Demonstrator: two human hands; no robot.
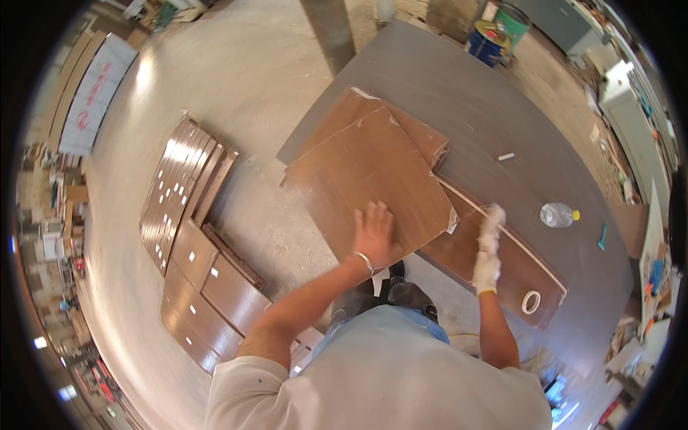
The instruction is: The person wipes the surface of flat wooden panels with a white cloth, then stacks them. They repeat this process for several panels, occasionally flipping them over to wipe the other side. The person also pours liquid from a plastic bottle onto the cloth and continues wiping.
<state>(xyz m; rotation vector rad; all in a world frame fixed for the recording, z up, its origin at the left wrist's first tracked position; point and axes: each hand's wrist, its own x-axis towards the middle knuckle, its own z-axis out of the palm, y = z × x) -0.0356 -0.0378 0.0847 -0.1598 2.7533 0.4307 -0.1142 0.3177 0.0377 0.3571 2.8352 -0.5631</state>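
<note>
My bare left hand (374, 233), with a bracelet at the wrist, lies flat with its fingers spread on a brown wood-grain panel (373, 175). The panel overhangs the near left side of a grey table and rests over another brown panel (423, 140). My right hand (489, 247), in a white glove, is over the pale edge of a long brown board (469, 244) at the right. Blur smears its fingers, so I cannot make out a grip. A cream roll of tape (531, 302) lies at that board's near end.
The grey tabletop (459, 100) also bears a clear bottle with a yellow cap (559, 215), a small white piece (506, 156) and a teal tool (602, 236). Stacked brown panels (208, 279) lie on the floor at the left. A blue drum (489, 43) stands beyond the table.
</note>
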